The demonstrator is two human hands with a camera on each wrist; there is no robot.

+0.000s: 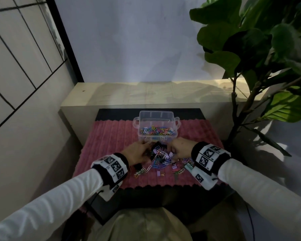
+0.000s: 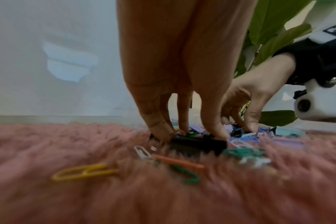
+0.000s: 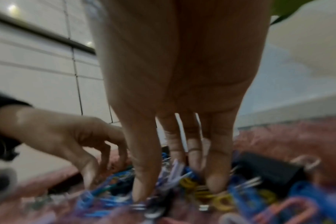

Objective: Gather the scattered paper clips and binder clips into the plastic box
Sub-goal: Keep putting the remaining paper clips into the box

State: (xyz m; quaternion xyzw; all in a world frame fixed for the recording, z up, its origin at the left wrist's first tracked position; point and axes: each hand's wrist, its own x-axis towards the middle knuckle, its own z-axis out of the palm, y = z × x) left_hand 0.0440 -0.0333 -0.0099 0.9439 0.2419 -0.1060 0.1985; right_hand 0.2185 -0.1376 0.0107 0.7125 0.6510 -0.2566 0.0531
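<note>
A clear plastic box point(image 1: 156, 125) with handles stands on the far part of a pink fluffy mat point(image 1: 111, 136) and holds several coloured paper clips. Just in front of it lies a pile of clips point(image 1: 161, 158). My left hand point(image 1: 137, 152) and right hand point(image 1: 180, 150) flank that pile, fingers pointing down into it. In the left wrist view the left hand point(image 2: 184, 130) rests its fingertips on a black binder clip point(image 2: 199, 144). The right hand point(image 3: 176, 151) pokes fairly straight fingers among blue, yellow and lilac clips, with another black binder clip point(image 3: 269, 169) beside it.
Loose clips lie nearer me on the mat: a yellow one point(image 2: 84, 172), an orange one point(image 2: 179, 163), green ones point(image 2: 244, 152). A pale ledge point(image 1: 146, 94) runs behind the mat. A big leafy plant point(image 1: 261, 49) stands at the right, a tiled wall at the left.
</note>
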